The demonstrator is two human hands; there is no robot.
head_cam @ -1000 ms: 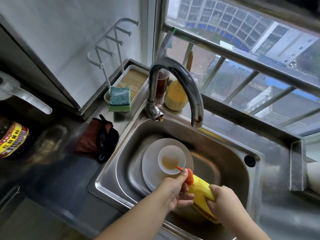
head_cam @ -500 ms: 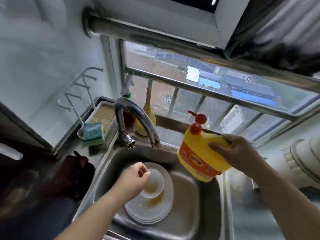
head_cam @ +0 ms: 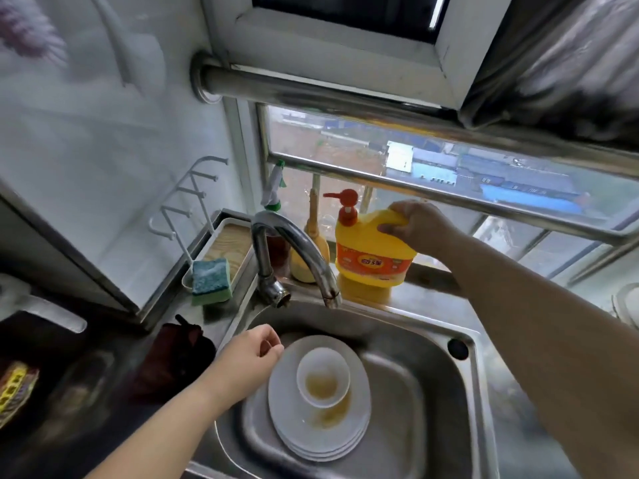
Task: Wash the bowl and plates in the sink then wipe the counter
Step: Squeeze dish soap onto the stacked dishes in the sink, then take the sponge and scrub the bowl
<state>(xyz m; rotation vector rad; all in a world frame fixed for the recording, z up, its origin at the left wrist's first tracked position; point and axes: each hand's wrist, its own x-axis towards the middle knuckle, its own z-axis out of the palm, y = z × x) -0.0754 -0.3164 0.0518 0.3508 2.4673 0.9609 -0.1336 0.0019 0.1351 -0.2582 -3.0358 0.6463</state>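
Right hand [head_cam: 416, 224] grips the handle of a yellow soap bottle [head_cam: 371, 252], fingers curled round it; the bottle stands upright on the ledge behind the sink [head_cam: 463, 392], red pump facing left. Left hand [head_cam: 250, 352] hangs over the left part of the sink basin, fingers loosely curled, holding nothing, just beside the rim of the plates [head_cam: 318, 409].

Plates lie stacked on the sink floor, left of centre. Bowl [head_cam: 323, 376] sits upright on the top plate, with brownish residue inside it and on the plate below. Faucet [head_cam: 294, 250] arches over the back of the basin, spout clear of the dishes.

Sponge [head_cam: 211, 281], blue over green, leans on the front edge of a white tray [head_cam: 226, 243] at the back left corner. Dark red cloth [head_cam: 176, 357] lies on the bench [head_cam: 86, 392] left of the sink. Spray bottle [head_cam: 275, 188] and wooden-handled brush [head_cam: 313, 236] stand behind the faucet.
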